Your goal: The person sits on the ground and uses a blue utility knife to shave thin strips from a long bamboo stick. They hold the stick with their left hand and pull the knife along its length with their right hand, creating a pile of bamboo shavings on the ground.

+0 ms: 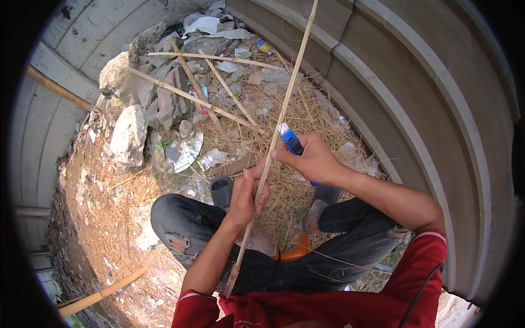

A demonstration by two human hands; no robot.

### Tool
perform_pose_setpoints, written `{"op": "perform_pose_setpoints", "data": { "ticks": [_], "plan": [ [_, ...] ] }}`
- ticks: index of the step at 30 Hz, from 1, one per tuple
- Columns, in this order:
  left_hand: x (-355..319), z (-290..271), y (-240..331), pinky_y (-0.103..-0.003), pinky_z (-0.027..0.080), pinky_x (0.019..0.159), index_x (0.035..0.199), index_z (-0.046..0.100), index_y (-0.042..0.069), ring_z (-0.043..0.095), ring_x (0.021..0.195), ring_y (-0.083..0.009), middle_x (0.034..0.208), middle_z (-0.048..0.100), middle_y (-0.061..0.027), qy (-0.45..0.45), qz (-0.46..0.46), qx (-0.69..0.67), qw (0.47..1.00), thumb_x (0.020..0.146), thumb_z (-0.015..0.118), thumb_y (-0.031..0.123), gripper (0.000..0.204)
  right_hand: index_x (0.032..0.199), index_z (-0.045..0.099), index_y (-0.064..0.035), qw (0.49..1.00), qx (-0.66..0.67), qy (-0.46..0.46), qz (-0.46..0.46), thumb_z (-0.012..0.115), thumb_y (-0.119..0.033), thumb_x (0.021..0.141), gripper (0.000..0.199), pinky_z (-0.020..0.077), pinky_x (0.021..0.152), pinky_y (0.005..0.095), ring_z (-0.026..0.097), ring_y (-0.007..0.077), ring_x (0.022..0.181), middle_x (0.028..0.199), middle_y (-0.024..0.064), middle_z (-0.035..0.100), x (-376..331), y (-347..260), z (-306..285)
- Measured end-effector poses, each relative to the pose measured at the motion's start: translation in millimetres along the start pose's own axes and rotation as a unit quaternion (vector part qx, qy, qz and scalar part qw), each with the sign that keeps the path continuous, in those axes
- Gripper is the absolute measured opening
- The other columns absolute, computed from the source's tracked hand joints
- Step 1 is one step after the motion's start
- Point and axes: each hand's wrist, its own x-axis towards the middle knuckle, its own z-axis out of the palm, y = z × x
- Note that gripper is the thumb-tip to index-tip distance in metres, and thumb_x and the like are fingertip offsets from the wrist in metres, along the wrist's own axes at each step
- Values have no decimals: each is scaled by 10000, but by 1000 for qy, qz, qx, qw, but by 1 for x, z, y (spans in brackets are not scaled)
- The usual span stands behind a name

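Observation:
A long, thin bamboo strip (288, 90) slants across the middle, from the top of the view down over my lap to my shirt. My left hand (246, 197) is closed around its lower middle. In my right hand (316, 161) is a blue box cutter (292, 142) with a black slider, gripped by its handle. The cutter's front end lies against or right beside the strip. My right thumb appears to touch the strip just below the cutter. Fingers on the strip's far side are partly hidden.
Several bamboo sticks (202, 101) lie ahead over straw and plastic litter. Broken rocks (129, 135) are piled at left. A corrugated metal wall (415, 104) curves close along the right. Between my legs is an orange object (295, 250). Another bamboo piece (104, 292) lies lower left.

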Motion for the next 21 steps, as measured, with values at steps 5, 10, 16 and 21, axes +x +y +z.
{"op": "perform_pose_setpoints", "data": {
  "ticks": [5, 10, 16, 21],
  "plan": [
    [-1, 0, 4, -219, 363, 433, 1607, 389, 77, 402, 430, -60, 580, 473, 12, 21, -13, 48, 999, 1108, 257, 610, 742, 871, 721, -36, 999, -9, -32, 26, 764, -182, 944, 169, 386, 536, 263, 489, 41, 593, 666, -50, 576, 2, 7, -5],
    [4, -7, 2, -222, 327, 407, 1563, 438, 16, 363, 389, -68, 518, 427, 29, 103, -31, 63, 992, 1115, 284, 587, 742, 897, 709, -1, 961, -76, -256, -65, 728, -99, 918, 102, 473, 607, 294, 577, 79, 661, 721, 6, 658, 1, 7, -17],
    [3, -8, 6, -223, 339, 449, 1564, 428, -5, 411, 458, -44, 561, 442, 38, 114, 0, 109, 987, 1141, 397, 448, 621, 907, 710, 15, 840, -96, -535, -6, 751, -85, 900, 108, 504, 655, 310, 617, 101, 713, 766, 31, 701, 0, -12, -29],
    [4, -17, 2, -214, 334, 473, 1560, 421, -31, 395, 473, -35, 573, 430, 54, 134, 15, 75, 988, 1139, 447, 365, 578, 828, 696, 1, 780, -42, -624, 31, 779, -169, 878, 195, 476, 631, 329, 608, 111, 683, 727, 51, 696, -4, -5, -50]
  ]
}}
